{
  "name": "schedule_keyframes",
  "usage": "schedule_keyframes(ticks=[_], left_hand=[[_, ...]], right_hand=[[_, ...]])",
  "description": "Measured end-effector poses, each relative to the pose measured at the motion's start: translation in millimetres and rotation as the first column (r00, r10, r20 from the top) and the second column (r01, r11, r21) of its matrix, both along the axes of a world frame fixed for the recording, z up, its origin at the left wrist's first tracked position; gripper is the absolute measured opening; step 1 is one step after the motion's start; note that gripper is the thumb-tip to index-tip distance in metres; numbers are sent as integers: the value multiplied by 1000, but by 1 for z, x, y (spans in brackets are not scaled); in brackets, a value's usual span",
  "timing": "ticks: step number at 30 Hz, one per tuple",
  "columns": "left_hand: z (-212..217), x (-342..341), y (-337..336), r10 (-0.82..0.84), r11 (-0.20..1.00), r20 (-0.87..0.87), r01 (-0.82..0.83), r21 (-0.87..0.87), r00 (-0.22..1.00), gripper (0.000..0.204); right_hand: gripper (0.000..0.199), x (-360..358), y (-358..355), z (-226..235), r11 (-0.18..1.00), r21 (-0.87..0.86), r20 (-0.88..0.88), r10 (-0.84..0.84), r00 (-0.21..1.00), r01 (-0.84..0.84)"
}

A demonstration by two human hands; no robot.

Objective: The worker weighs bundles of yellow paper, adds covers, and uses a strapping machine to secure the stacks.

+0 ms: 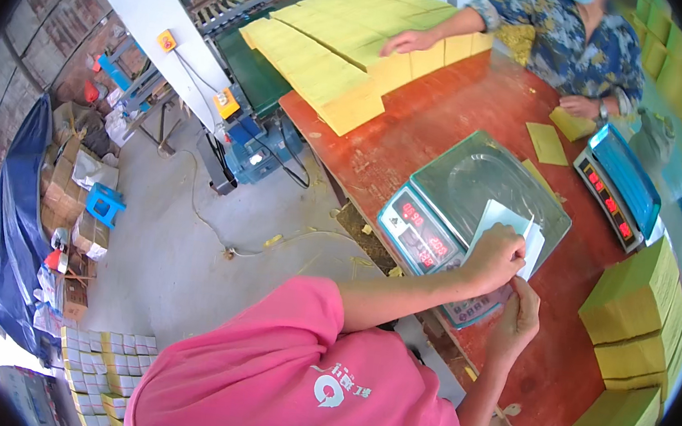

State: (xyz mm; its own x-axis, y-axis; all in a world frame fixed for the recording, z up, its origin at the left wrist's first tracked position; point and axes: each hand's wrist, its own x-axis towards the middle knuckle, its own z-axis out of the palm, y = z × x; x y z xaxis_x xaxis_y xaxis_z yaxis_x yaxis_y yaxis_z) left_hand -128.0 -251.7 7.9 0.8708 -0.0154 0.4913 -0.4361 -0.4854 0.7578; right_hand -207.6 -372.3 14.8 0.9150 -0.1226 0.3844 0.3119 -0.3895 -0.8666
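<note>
Pale blue-white paper sheets [495, 215] lie tilted over the near right part of a teal digital scale's clear-covered tray [476, 173]. My left hand [498, 257] is closed on the sheets from the left, its fingers curled around their edge. Just below it, my right hand [516, 319] pinches the lower end of the same sheets, and the two hands nearly touch. The scale's display panel [421, 231] glows with red digits, partly behind my left forearm. How many sheets there are cannot be made out.
Across the red table [539, 372], a co-worker's hand [411, 43] rests on rows of yellow paper stacks [359, 26]; the other is by loose yellow sheets [546, 144]. A second scale [618, 186] stands right, near yellow blocks [631, 311]. Beyond the table's left edge is a machine motor [261, 152].
</note>
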Motion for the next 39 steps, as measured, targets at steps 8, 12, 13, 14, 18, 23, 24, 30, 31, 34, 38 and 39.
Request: schedule_keyframes(ticks=[8, 12, 13, 14, 18, 23, 24, 30, 31, 34, 38, 39], left_hand=[[1, 3, 17, 0, 995, 79, -8, 103, 997, 8], [3, 1, 12, -44, 994, 24, 42, 100, 999, 6], [3, 1, 12, -33, 994, 1, 33, 103, 999, 6], [2, 1, 13, -33, 995, -2, 33, 91, 999, 5], [8, -4, 14, -90, 996, -79, 88, -28, 993, 14], [15, -5, 27, -155, 917, -249, 45, -396, 956, 52], [17, -6, 32, -167, 916, -247, 57, -398, 955, 52], [62, -16, 66, -517, 618, -277, 129, -776, 810, 50], [82, -20, 72, -614, 550, -275, 151, -822, 740, 48], [106, -23, 72, -823, 377, -175, 289, -880, 540, 37], [72, -7, 38, -940, 339, -276, 626, -702, 199, 16], [72, -4, 13, -899, 383, -375, 820, -425, 225, 14]], right_hand=[[24, 19, 3, 5, 991, 120, -155, -47, 987, 66], [25, 30, -3, 16, 989, 112, -271, -59, 961, 93], [25, 34, -5, 17, 988, 110, -271, -72, 960, 105], [27, 38, -7, 16, 991, 96, -300, -56, 952, 89], [27, 47, -5, 18, 995, 31, -356, -73, 932, 90], [19, 44, 14, 26, 971, -206, -302, -179, 936, 120], [15, 43, 16, 21, 944, -274, -137, -225, 965, 181], [7, 18, 7, 43, 903, -77, 84, -417, 905, 423], [7, 8, 0, 48, 887, 36, 62, -462, 885, 461], [5, -22, -34, 32, 777, 185, 64, -620, 782, 602], [8, -71, -108, -32, 632, 20, -38, -774, 633, 774], [10, -88, -130, -52, 584, -136, -16, -809, 588, 800]])
